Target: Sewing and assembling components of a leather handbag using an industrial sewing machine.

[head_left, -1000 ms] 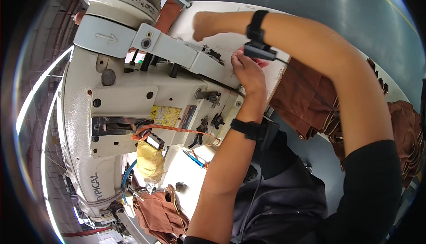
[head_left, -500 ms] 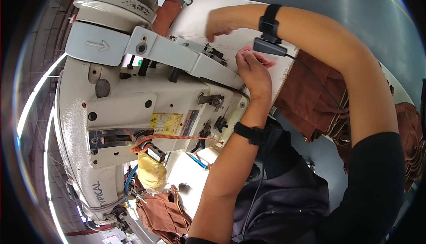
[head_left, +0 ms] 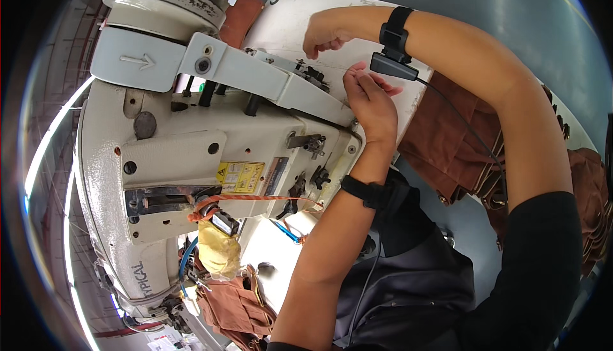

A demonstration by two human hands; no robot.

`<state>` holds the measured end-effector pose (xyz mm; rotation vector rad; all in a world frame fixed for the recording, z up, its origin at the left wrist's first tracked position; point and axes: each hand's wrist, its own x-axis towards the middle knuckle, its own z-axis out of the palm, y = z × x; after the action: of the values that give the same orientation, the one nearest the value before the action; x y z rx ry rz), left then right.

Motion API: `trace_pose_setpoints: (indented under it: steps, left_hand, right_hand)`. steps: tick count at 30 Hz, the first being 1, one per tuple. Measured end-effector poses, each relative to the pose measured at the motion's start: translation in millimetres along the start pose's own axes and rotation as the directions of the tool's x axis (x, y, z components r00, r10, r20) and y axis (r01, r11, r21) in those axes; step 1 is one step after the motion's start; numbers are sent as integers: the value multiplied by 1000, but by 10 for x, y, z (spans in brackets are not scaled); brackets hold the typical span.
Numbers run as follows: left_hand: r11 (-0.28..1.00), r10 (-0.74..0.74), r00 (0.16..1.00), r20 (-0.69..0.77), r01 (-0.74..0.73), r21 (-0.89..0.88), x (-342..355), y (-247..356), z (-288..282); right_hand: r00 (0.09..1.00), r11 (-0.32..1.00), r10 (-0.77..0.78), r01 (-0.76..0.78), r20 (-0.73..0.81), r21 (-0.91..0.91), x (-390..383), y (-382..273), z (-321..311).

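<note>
My left hand (head_left: 371, 101) is raised beside the end of a cream sewing machine (head_left: 172, 131), over the white table (head_left: 290, 16). Its fingers are loosely bent and stand apart, and nothing I can make out lies in them. Farther off, my right hand (head_left: 327, 35) hangs over the same table, fingers curled inward toward the palm. Whatever those fingers hold, if anything, is hidden or too small to name. Both hands are near the small dark metal parts (head_left: 313, 76) on the machine's arm, without visible contact.
Brown fabric pieces (head_left: 447, 134) with zips hang at the table's near right edge, with more brown fabric (head_left: 233, 306) below the machine. A yellow cloth bundle (head_left: 218, 249) hangs by an orange cord. A cable (head_left: 466, 124) runs from my right wristband (head_left: 394, 38).
My right hand has shifted slightly to the right, its fingers still curled. The left hand has moved a little right, and its fingers look more spread.
</note>
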<state>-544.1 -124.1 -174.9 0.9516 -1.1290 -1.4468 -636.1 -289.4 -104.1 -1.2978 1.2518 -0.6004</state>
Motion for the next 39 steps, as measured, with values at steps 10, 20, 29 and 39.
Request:
trace_pose_setpoints:
  steps: [10, 20, 29, 39]
  left_hand:
    - [993, 85, 994, 65, -90, 75, -77, -34, -39]
    - [991, 108, 991, 79, -113, 65, -51, -55, -19]
    - [949, 207, 978, 6, -203, 241, 1, -177, 37]
    - [991, 42, 998, 56, -49, 128, 708, -649, 361]
  right_hand:
    - [958, 969, -106, 160, 266, -188, -101, 279, -73]
    - [996, 852, -55, 85, 73, -517, -292, 127, -19]
    - [967, 318, -254, 105, 22, -942, -2514, 419, 173]
    - [621, 93, -576, 696, 532, -711, -3442, 714, 2928]
